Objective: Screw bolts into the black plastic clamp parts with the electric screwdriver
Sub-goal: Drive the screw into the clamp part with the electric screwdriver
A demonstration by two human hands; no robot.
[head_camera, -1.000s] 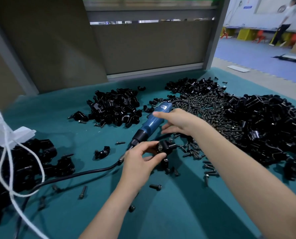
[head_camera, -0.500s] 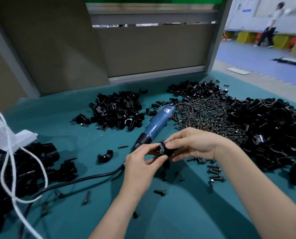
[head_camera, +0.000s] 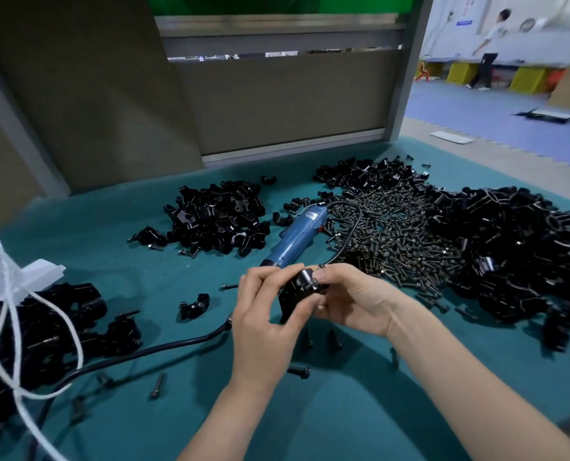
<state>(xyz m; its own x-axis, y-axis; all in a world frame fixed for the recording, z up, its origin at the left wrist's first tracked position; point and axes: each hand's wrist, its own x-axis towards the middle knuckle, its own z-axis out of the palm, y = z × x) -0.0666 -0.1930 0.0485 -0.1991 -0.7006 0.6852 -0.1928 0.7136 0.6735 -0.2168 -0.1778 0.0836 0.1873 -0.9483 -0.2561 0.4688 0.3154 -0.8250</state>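
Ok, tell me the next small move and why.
Probably the right hand releases and reaches for the blue electric screwdriver: it and the left hand grip the black plastic clamp part, while the screwdriver lies unheld on the teal table.

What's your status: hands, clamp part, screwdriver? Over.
Left hand and right hand both grip one black clamp part. Electric screwdriver lies unheld on the mat beyond them. Loose bolts around; nothing blocks the tool.

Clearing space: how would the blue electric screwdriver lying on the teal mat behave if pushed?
The blue electric screwdriver looks rigid; its rounded body may roll. Its black cable, looping over the bolt pile, would probably drag bolts.
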